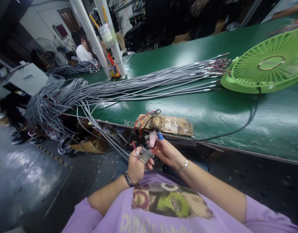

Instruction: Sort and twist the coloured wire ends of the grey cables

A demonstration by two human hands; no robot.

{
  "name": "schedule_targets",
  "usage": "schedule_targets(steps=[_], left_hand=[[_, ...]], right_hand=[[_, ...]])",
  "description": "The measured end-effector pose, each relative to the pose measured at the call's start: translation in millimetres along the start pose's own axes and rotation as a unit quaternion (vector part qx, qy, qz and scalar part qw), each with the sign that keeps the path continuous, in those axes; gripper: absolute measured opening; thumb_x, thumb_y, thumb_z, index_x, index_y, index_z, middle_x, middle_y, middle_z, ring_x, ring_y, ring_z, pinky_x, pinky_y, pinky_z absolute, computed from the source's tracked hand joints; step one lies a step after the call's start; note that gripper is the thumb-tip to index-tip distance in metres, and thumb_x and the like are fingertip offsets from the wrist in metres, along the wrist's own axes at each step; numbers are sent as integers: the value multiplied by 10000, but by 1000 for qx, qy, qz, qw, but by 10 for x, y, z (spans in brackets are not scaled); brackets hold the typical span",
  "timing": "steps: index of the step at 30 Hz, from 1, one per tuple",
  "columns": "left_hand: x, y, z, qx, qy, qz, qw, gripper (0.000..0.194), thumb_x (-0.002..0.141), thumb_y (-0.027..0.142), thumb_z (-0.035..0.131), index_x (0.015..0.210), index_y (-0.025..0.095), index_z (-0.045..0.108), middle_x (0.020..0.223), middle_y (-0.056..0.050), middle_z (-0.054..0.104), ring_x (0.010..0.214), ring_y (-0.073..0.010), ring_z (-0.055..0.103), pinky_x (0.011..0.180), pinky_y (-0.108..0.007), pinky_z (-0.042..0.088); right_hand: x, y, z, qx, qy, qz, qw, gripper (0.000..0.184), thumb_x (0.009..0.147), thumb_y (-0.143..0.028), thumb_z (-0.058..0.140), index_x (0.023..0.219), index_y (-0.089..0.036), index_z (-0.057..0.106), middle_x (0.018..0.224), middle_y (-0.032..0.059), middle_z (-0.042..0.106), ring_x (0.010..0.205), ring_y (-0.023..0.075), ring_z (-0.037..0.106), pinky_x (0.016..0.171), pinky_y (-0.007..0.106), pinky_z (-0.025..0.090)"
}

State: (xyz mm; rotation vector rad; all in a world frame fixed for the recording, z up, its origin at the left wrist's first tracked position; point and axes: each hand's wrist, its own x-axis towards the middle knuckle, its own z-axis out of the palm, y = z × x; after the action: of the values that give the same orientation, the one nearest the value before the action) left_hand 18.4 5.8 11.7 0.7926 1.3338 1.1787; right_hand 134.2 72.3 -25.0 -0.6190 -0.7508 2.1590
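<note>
My left hand (136,166) is closed round the end of a grey cable (119,150), with thin coloured wires (133,145) fanning out above the fist. A grey wrap covers one or more of its fingers. Close beside it, my right hand (169,153) has its fingertips pinched together at fine orange and green wire ends; pink and blue coverings sit on its fingers. Exactly which strands it grips is too small to make out. Just beyond both hands, a worn wooden board (179,125) with a block and red and black leads lies at the bench edge.
A long bundle of grey cables (139,82) stretches across the green bench (207,119) and heaps up at the left. A green fan (267,64) stands at the right, its black cord trailing forward. A white post (117,58) rises behind the bundle. A person (84,51) sits farther back.
</note>
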Motion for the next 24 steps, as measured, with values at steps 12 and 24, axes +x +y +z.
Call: schedule_targets(steps=[12, 24], left_hand=[[-69, -55, -119, 55, -49, -19, 997, 497, 595, 619, 746, 624, 187, 502, 462, 13, 606, 338, -91, 501, 370, -197, 362], [-44, -55, -134, -15, -31, 9, 999, 464, 621, 596, 749, 647, 175, 554, 472, 10, 619, 336, -84, 502, 349, -187, 362]], right_hand=[[-197, -241, 1, -182, -21, 81, 980, 450, 518, -502, 850, 650, -144, 611, 560, -29, 589, 525, 83, 478, 543, 227, 381], [-119, -117, -29, -30, 56, 15, 998, 396, 698, -573, 709, 716, -183, 643, 600, -6, 592, 544, 117, 496, 557, 260, 419]])
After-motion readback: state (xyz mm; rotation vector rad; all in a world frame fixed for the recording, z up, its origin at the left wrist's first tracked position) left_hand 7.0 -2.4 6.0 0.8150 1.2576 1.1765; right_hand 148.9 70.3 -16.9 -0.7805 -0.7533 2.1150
